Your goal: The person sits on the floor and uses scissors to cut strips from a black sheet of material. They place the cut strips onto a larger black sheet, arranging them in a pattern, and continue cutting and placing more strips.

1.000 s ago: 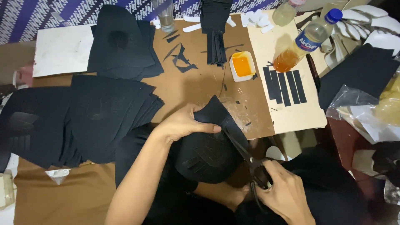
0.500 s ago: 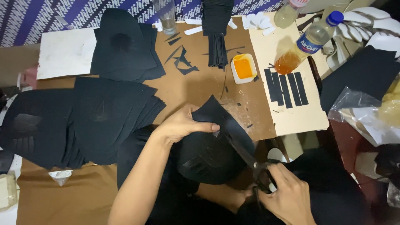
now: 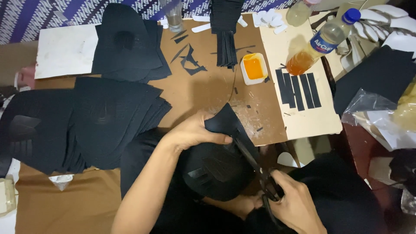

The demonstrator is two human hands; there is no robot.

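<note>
My left hand pinches a curved, matte black fabric piece at the brown worktop's near edge; my right hand grips dark scissors, blades meeting its edge.

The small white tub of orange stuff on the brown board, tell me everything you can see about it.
The small white tub is a shallow, rounded-square container, probably plastic, open on top and filled with a glossy orange paste or liquid. It sits upright on the brown board, right of the black offcuts, left of the row of black strips, just below a hanging bundle of black strips. No hand touches it.
</note>
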